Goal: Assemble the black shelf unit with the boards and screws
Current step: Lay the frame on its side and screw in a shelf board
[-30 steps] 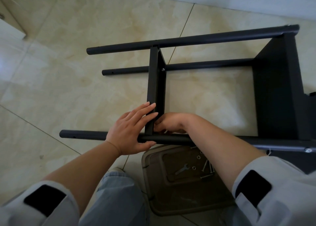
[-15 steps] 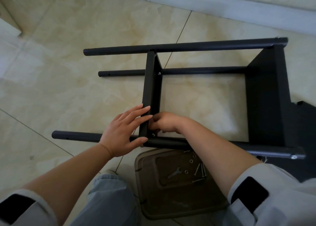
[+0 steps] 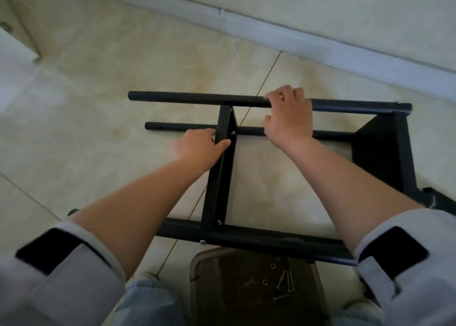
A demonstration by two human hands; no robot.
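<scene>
The black shelf unit lies on its side on the tiled floor. Its far top pole (image 3: 187,98) runs left to right, with a lower far pole (image 3: 172,126) behind the middle board (image 3: 222,167). My right hand (image 3: 287,114) grips the far top pole just right of that board. My left hand (image 3: 198,146) holds the middle board near its far end, thumb on its edge. The near pole (image 3: 259,240) crosses in front of me, a screw head (image 3: 202,242) showing below the board. A black end board (image 3: 380,158) closes the frame at the right.
A brownish plastic tray (image 3: 197,264) sits on the floor between my knees, holding several screws (image 3: 286,282), nuts and a small wrench (image 3: 249,282). A white skirting board (image 3: 320,47) runs along the wall beyond. A pale cabinet (image 3: 17,29) stands at the far left.
Both hands left the near pole joint and reached forward: the right hand now grips the far top pole, the left hand holds the middle board's far end. The view shifted forward.
</scene>
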